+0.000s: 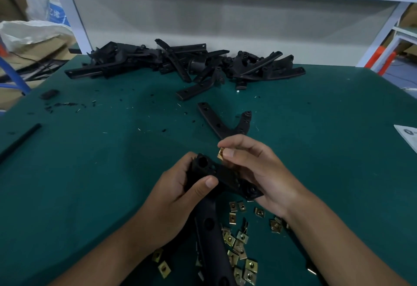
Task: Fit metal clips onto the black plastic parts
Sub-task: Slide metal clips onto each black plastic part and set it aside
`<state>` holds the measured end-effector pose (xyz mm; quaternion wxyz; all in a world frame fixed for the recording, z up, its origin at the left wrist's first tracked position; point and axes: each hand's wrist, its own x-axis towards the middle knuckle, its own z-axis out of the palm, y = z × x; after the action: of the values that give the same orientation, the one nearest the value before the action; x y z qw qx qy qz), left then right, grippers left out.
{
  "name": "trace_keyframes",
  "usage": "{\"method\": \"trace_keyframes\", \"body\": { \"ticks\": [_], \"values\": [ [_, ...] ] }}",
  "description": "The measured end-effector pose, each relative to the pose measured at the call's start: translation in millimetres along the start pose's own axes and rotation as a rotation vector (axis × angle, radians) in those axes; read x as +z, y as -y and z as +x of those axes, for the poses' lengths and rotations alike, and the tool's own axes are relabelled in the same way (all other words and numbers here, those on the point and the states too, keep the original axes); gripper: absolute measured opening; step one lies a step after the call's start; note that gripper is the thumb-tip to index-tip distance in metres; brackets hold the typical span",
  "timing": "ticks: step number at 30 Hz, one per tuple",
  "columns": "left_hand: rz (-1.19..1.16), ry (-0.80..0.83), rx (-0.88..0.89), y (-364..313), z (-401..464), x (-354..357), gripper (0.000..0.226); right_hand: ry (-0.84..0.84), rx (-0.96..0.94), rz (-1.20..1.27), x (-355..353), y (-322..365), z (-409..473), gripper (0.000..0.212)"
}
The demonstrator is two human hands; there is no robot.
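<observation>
My left hand (173, 197) is wrapped around a black plastic part with a round hole at its top (211, 173), near the middle of the frame, with my thumb pressed on its front. Its long black arm runs down toward the bottom edge. My right hand (255, 168) pinches a small gold-coloured square metal clip (220, 153) between thumb and finger, touching the top edge of that part. More gold square metal clips (241, 244) lie loose on the dark green table mat (101, 173) in the lower middle, under my wrists. One black Y-shaped plastic part (222, 123) lies alone just above my hands. A big heap of black plastic parts (180, 62) sits at the top middle, by the grey wall. A white paper (407, 136) pokes in at the right edge; its print is too small to read. A white sack (29, 30) at the upper left has blue writing I cannot read.
</observation>
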<state>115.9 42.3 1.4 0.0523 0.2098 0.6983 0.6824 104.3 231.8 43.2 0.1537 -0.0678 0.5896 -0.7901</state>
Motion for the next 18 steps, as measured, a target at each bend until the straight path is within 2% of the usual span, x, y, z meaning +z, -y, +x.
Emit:
{"method": "trace_keyframes", "body": {
  "ticks": [4,8,18],
  "values": [
    [0.031,0.043,-0.009,1.9,-0.7,-0.7,0.042,0.019,0.0,-0.05,-3.2,2.4,-0.2,0.011],
    [0.017,0.044,-0.008,1.5,-1.3,-1.6,0.036,0.043,0.023,-0.064,-2.0,0.3,-1.4,0.006],
    [-0.003,0.025,-0.011,5.3,-1.3,-2.4,0.036,0.047,0.024,-0.005,0.5,0.3,-1.6,0.011]
  ]
}}
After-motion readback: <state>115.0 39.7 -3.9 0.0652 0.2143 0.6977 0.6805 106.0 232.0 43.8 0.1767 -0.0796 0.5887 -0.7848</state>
